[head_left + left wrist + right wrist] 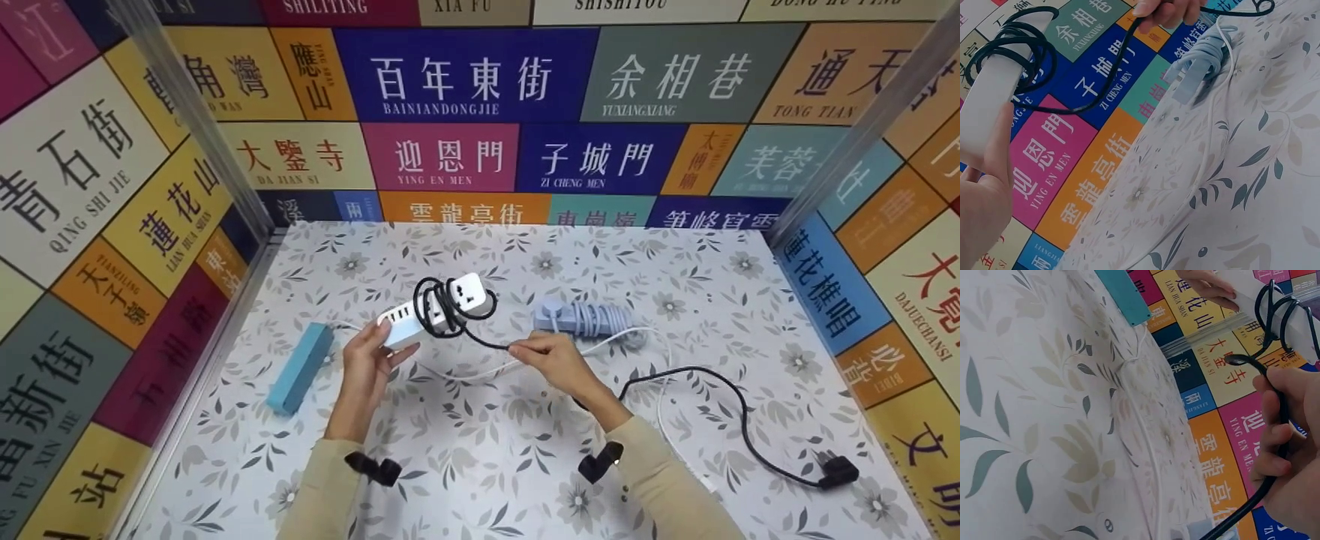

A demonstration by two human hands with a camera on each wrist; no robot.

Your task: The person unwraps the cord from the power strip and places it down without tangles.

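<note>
My left hand (pixel 369 352) grips one end of a white power strip (pixel 405 328), raised above the table. Several loops of its black cord (pixel 442 307) are wound round the strip's other half. In my right hand (pixel 553 361), thumb and fingers pinch the cord, which stretches from the strip to them. Past that hand the cord runs to the right over the table and ends in a black plug (pixel 838 471). From the right wrist, the black cord (pixel 1283 433) shows passing through the curled fingers of the right hand (pixel 1292 450).
A teal power strip (pixel 300 369) lies at the left, with a white cord (pixel 480 373) trailing across the table. Behind my right hand sits a grey-blue power strip (pixel 581 318) wrapped in its own cord. Printed panels stand round the floral table (pixel 465 480).
</note>
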